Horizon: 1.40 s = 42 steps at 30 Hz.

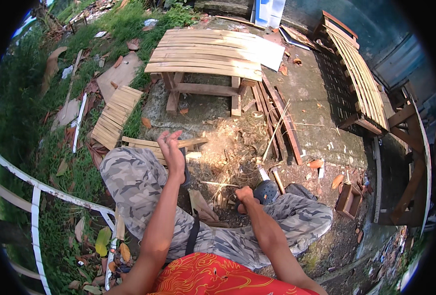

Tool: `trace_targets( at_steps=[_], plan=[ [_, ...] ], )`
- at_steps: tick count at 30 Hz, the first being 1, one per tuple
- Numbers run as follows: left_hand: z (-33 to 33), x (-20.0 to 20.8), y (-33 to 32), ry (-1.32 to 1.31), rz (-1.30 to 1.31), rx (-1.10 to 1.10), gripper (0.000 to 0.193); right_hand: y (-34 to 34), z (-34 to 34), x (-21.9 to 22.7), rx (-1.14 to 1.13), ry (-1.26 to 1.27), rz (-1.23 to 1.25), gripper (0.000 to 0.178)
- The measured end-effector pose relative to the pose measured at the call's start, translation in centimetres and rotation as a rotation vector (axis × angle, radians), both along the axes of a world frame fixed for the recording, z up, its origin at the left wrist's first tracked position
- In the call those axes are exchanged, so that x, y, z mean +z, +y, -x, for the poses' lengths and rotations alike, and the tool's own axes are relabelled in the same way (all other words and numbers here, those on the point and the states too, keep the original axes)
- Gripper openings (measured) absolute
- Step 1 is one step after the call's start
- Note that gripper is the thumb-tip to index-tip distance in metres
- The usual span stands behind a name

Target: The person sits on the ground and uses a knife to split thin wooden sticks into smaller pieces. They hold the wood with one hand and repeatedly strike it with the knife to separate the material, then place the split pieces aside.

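Our left hand point(171, 150) hung raised above the knee, fingers loosely spread, holding nothing, near a wooden slat point(151, 143). Right hand point(244, 195) rested low beside our shoe point(266, 191); its grip we couldn't tell.

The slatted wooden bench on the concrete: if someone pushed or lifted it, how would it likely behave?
The slatted wooden bench probably stays stiff: its slats lie across a frame with thick legs and a crossbar. It looks fairly heavy for one hand. It seems unlikely to roll or tip easily, since the top is wide and low, though it may scrape on the rough concrete.
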<state>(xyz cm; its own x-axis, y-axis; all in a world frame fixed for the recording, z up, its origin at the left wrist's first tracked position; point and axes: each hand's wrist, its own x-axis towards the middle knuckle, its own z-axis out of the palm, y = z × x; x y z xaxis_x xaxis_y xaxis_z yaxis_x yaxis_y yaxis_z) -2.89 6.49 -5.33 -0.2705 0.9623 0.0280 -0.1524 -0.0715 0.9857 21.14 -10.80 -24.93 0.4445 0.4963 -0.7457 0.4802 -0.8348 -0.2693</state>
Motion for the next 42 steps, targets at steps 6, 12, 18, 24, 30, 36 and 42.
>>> trace_targets(
  at_steps=[6,12,18,24,30,36,42],
  plan=[
    [-0.2,-0.2,3.6,-0.536,0.041,-0.204,0.034,1.0,1.3,-0.1,0.057,-0.073,-0.091,0.058],
    [0.0,-0.2,6.0,-0.596,0.056,-0.345,0.043,3.4,3.3,1.1,0.112,-0.027,-0.129,0.058],
    [0.7,1.3,9.4,-0.788,0.169,-0.362,0.043,6.6,5.1,3.3,-0.067,0.158,-0.227,0.051],
    [-0.5,2.8,13.1,-0.003,0.227,-0.153,0.026,9.2,5.6,0.6,-0.075,0.221,-0.395,0.049],
    [1.5,3.8,17.1,0.588,0.377,-0.176,0.029,12.3,5.5,-3.4,-0.08,0.269,-0.292,0.047],
    [2.8,4.7,17.2,0.351,0.564,-0.268,0.038,16.1,5.3,0.2,-0.022,0.171,-0.341,0.042],
    [2.9,5.3,16.0,0.276,0.709,-0.286,0.045,16.3,6.2,-1.0,-0.25,0.271,-0.798,0.037]
  ],
)
